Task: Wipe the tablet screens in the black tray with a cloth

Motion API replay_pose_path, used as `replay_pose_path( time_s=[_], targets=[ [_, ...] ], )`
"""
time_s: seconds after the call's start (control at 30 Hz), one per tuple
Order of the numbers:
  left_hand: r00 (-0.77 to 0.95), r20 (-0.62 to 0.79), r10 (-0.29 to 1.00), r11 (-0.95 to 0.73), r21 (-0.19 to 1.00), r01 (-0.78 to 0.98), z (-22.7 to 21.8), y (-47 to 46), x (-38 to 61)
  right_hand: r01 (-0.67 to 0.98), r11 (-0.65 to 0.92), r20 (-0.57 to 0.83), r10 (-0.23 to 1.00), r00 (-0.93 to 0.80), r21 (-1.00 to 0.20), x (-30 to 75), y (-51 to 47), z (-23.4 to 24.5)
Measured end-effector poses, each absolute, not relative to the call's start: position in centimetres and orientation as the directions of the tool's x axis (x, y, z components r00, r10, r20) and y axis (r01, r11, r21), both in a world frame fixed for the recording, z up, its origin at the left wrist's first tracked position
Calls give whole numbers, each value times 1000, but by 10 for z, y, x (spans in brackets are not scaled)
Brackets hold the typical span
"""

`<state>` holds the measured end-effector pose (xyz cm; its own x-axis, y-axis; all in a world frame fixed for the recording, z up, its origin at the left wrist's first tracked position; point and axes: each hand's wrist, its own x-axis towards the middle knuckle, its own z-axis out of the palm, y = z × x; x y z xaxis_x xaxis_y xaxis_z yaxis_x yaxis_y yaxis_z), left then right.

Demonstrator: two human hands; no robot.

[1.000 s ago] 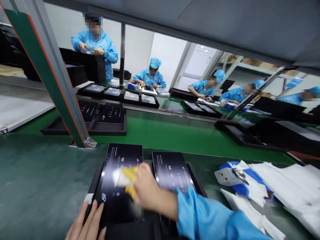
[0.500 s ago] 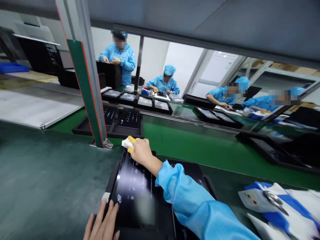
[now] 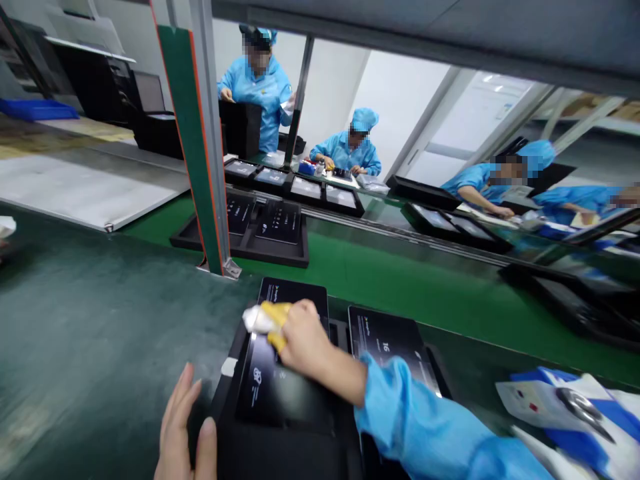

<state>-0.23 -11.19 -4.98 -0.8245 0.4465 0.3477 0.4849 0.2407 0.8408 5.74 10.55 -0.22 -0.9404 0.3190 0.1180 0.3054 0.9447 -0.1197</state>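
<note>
**Right hand** (image 3: 305, 337): centre of the frame, reaching in from the lower right in a blue sleeve (image 3: 425, 433). Its fingers (image 3: 276, 341), two of them capped in yellow, are closed on a bunched white cloth (image 3: 254, 320) and press it down.

**Cloth:** lies on the upper left part of the left panel (image 3: 285, 393), at that panel's left edge and short of its far corner.

**Left panel:** black glass with pale printed marks, seated in a black tray (image 3: 227, 407). Its long axis runs from the lower centre of the frame up toward the belt. Most of its face lies below and to the right of the cloth, partly under the right wrist.

**Left hand** (image 3: 183, 427): lower left of the frame. The fingers are loosely extended and hold nothing. It rests against the tray's near left side and is the farther hand from the cloth.

**Right panel** (image 3: 390, 343): just beside the left one in the same tray, parallel to it, untouched.

**Desk** (image 3: 100, 320): dark green mat, bare to the left of the tray.

**Edges:**
- A metal post (image 3: 210, 167) stands just above and left of the tray.
- The green belt (image 3: 400, 280) runs across beyond the tray and carries a second tray (image 3: 280, 250).
- White and blue packets (image 3: 530, 400) lie at lower right, apart from the tray.

**Co-workers:** people in blue coats sit along the upper frame, well apart.
</note>
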Motion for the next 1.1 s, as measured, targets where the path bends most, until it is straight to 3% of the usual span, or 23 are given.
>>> replay_pose_path(
  time_s=[0.07, 0.1, 0.23, 0.3, 0.37, 0.5, 0.53, 0.6, 0.67, 0.77, 0.83, 0.9, 1.0, 1.03, 1.1],
  targets=[
    [-856, 281, 434, 234, 882, 408, -41, -113, 0, 399, 913, 134, 408, -903, -91, 49, 113, 10],
    [-872, 250, 422, 233, 899, 371, -39, -114, 0, 369, 926, 150, 377, -914, -79, 52, 106, 7],
    [-901, 190, 391, 210, 934, 288, -35, -114, 0, -10, 995, 304, 20, -952, -97, 101, 40, -34],
    [-893, 210, 399, 204, 929, 309, -34, -114, 0, -131, 982, 417, -62, -907, -137, 121, 24, -49],
    [-887, 216, 408, 228, 917, 328, -34, -116, 0, -104, 977, 452, -9, -892, -185, 123, 35, -45],
    [-869, 247, 428, 260, 888, 380, -40, -121, -5, 308, 923, 349, 373, -860, -229, 101, 96, -14],
    [-859, 268, 435, 252, 880, 402, -42, -122, -6, 368, 905, 329, 421, -845, -213, 99, 102, -11],
    [-844, 293, 448, 231, 875, 426, -46, -123, -9, 344, 924, 307, 381, -872, -170, 104, 92, -16],
    [-841, 294, 454, 226, 875, 428, -48, -123, -11, 193, 970, 311, 231, -922, -149, 119, 59, -29],
    [-833, 300, 464, 235, 865, 443, -48, -122, -11, -11, 968, 384, 89, -919, -252, 143, 20, -42],
    [-821, 317, 476, 244, 849, 469, -46, -121, -11, -13, 935, 435, 151, -888, -353, 146, 26, -37],
    [-809, 321, 491, 258, 834, 488, -45, -121, -10, 136, 907, 442, 320, -838, -399, 141, 54, -25],
    [-801, 326, 503, 291, 809, 511, -45, -120, -11, 392, 864, 384, 494, -780, -315, 134, 86, -15],
    [-796, 336, 504, 292, 801, 523, -45, -120, -12, 407, 874, 358, 481, -800, -264, 134, 85, -18],
    [-776, 375, 506, 268, 787, 555, -46, -119, -13, 294, 937, 309, 341, -888, -190, 141, 64, -28]
  ],
)
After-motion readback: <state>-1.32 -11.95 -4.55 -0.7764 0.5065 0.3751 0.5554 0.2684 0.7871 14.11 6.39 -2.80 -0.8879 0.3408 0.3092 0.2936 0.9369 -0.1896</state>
